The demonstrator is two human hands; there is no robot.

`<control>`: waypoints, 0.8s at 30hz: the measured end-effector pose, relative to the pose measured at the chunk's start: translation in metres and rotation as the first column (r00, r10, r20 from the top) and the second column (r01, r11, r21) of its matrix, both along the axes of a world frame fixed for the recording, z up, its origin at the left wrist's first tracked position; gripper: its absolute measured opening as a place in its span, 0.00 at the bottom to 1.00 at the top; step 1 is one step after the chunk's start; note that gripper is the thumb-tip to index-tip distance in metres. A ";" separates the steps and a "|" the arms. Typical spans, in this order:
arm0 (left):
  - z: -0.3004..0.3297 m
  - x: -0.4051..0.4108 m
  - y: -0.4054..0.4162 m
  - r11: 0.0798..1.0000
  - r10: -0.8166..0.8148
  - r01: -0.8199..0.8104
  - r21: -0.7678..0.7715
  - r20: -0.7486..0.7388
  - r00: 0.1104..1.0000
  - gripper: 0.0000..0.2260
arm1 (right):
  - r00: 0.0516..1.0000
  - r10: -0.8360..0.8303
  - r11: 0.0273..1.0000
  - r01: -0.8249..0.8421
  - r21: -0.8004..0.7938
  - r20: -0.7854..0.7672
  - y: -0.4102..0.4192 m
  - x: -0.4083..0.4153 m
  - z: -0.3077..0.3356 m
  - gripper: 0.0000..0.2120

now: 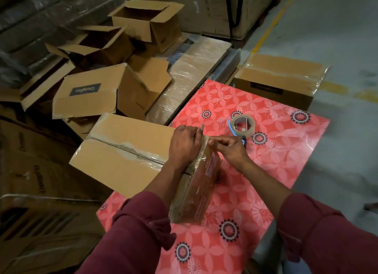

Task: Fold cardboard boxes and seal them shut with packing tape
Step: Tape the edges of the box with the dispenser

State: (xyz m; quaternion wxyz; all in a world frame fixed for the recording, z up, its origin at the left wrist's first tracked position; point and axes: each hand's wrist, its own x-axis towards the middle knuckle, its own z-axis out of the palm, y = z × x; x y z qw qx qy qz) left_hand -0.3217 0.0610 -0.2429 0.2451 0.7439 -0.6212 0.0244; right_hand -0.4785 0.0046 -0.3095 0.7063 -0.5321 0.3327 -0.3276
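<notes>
A brown cardboard box [126, 150] is seen lying on the red flowered table [286, 150], its top seam covered by wrinkled clear tape. Its near corner is pressed by the left hand [184, 144], fingers curled over the edge; a tape end is pinched there by the right hand [229, 145]. A tape roll [242, 126] sits just beyond.

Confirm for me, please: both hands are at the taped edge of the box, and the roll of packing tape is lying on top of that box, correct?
Not quite. The head view shows both hands, left and right, at the taped edge of the box, but the roll of packing tape lies on the pink floral sheet beside the box, not on top of it.
</notes>
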 end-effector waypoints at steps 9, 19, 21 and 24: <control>-0.001 0.000 0.002 1.000 0.000 0.000 0.010 -0.017 1.000 0.22 | 0.929 0.342 0.939 -0.336 0.066 -0.139 -0.032 -0.034 0.015 0.18; -0.001 0.000 0.001 1.000 0.012 -0.012 0.011 -0.017 1.000 0.22 | 0.980 -0.018 0.981 -0.021 -0.191 -0.200 0.064 0.008 0.023 0.36; -0.001 -0.001 0.001 1.000 0.021 -0.021 0.009 -0.022 1.000 0.23 | 0.980 -0.039 0.977 -0.003 -0.211 -0.193 0.063 0.008 0.021 0.39; -0.002 0.000 -0.001 0.999 0.033 -0.032 0.016 -0.027 0.999 0.24 | 0.975 0.010 0.946 -0.082 -0.315 -0.223 0.059 0.004 0.018 0.45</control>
